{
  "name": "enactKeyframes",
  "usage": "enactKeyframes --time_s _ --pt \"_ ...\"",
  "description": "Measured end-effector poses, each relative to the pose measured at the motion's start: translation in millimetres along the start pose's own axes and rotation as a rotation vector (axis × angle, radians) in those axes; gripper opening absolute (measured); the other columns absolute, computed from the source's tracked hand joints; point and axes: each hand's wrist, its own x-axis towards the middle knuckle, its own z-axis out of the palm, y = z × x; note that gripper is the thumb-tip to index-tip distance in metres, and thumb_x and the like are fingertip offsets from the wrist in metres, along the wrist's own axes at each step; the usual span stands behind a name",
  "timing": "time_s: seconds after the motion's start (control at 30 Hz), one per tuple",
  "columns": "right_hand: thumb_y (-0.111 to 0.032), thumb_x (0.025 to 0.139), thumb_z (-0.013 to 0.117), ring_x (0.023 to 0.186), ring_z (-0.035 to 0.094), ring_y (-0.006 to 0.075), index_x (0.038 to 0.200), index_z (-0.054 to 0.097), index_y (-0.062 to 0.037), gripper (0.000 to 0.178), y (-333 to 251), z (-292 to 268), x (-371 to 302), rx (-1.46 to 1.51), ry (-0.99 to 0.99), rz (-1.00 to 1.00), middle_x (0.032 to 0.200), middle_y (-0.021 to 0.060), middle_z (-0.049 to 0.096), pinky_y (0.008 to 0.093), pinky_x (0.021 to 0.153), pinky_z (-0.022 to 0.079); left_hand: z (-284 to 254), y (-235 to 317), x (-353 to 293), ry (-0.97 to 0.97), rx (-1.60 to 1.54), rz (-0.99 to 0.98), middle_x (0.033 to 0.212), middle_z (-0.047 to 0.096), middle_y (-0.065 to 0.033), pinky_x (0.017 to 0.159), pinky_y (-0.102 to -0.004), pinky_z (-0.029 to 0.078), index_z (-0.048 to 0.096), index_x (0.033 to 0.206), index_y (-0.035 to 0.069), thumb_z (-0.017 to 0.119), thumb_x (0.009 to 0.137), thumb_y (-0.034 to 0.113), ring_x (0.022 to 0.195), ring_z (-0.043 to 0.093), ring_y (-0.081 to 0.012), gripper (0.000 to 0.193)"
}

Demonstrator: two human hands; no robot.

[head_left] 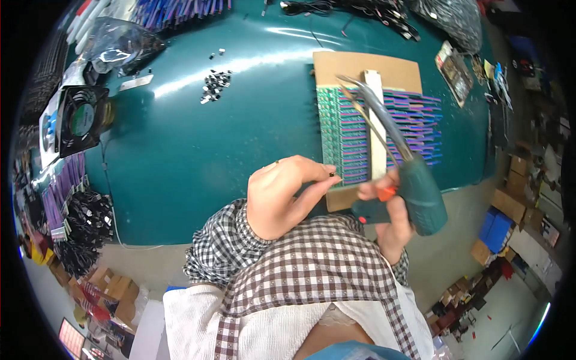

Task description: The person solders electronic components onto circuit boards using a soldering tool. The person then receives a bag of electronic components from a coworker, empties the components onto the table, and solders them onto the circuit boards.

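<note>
My left hand (277, 195) pinches a small black component (332, 174) between thumb and forefinger, at the near left edge of a green circuit board panel (329, 126). In my right hand (396, 225) is a soldering gun (423, 198) with a dark green body, an orange trigger and a long metal barrel. Its tip points away from me, above the board's far part. Rows of purple, pink and blue wires (414, 117) run rightward from the panel. A cream bar (377, 153) lies across them, partly behind the barrel. All this rests on a cardboard sheet (336, 67).
Small black and white components (215, 87) lie piled on the green table (198, 174). A black fan (83, 120) stands at the left edge, near a clear plastic bag (120, 48). Bundled wires (180, 11) and black cables (360, 12) line the far side.
</note>
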Motion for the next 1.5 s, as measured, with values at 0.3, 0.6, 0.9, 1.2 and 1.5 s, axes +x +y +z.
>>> enactKeyframes --time_s 0.3,0.6,0.9,1.2,1.5 --pt "0.006 0.072 0.063 0.076 0.055 0.0081 0.102 0.049 -0.0016 0.034 1.9 12.1 9.3 -0.244 -0.174 -0.099 0.084 0.0037 0.055 0.0214 0.066 0.046 25.8 3.2 -15.7 0.098 0.083 0.157 0.072 0.061 -0.009 0.052 -0.027 0.048 0.052 0.082 0.003 0.068 0.063 -0.004 0.063 0.061 -0.021 0.026" --pt "0.005 0.075 0.06 0.073 0.056 0.0093 0.099 0.051 -0.0004 0.026 8.3 2.0 7.6 -0.155 -0.071 -0.043 0.08 0.0044 0.057 0.0212 0.066 0.047 26.4 20.8 -13.6 -0.032 -0.139 -0.235 0.081 0.06 -0.0117 0.064 -0.0262 0.051 0.051 0.095 -0.005 0.064 0.071 -0.007 0.072 0.062 -0.0171 0.027" --pt "0.004 0.075 0.06 0.075 0.057 0.011 0.099 0.05 -0.0008 0.026 21.4 -3.8 5.7 -0.351 -0.13 -0.058 0.08 0.0045 0.058 0.0227 0.067 0.048 19.9 14.4 -20.8 -0.11 -0.341 -0.564 0.08 0.06 -0.0084 0.061 -0.0217 0.049 0.059 0.086 -0.003 0.058 0.077 -0.002 0.071 0.06 -0.0121 0.009" --pt "-0.006 0.077 0.051 0.075 0.053 0.0165 0.093 0.046 0.0002 0.017 0.4 -10.1 -12.5 -0.219 0.057 0.133 0.082 0.0106 0.052 0.0276 0.068 0.044 8.5 -44.7 -2.0 0.053 -0.52 -0.859 0.076 0.061 -0.0071 0.061 -0.0209 0.048 0.056 0.087 -0.002 0.056 0.082 0.01 0.065 0.058 -0.0103 0.013" --pt "-0.016 0.078 0.052 0.072 0.052 0.0176 0.092 0.048 0.0019 0.023 10.5 -25.5 -28.0 -0.194 -0.017 0.229 0.083 0.0132 0.054 0.0283 0.066 0.042 15.1 -51.1 7.9 0.04 -0.527 -0.958 0.073 0.06 -0.0075 0.057 -0.0202 0.049 0.055 0.083 -0.004 0.059 0.078 0.006 0.061 0.058 -0.01 0.012"
